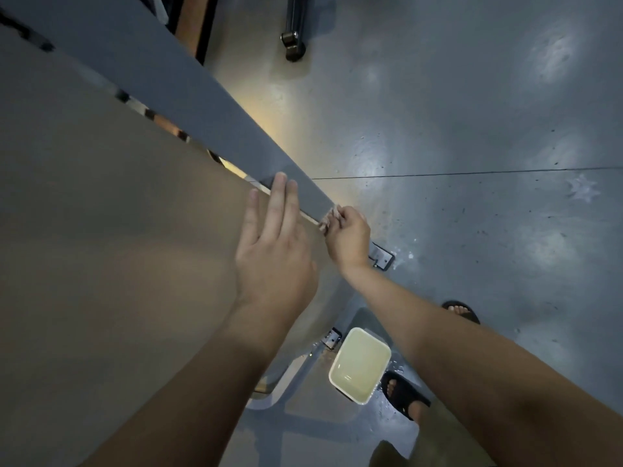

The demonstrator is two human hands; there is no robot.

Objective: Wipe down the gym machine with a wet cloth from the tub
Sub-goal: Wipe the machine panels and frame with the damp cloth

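Note:
I look steeply down along the gym machine: a broad tan panel [101, 247] fills the left, and a grey upright beam [215, 106] runs diagonally beside it. My left hand [274, 251] lies flat on the panel, its straight fingers reaching onto the beam's edge. Lower on the beam, my right hand [349, 235] grips a small pale cloth [329, 217] against the beam's edge. The white tub [359, 364] with yellowish water stands on the floor below, between my forearms.
The grey floor [472, 129] is shiny, with water drops near the tub. My feet in black sandals [403, 392] stand beside the tub. A metal bracket [382, 256] anchors the beam. A chrome machine foot [293, 45] sits at the top.

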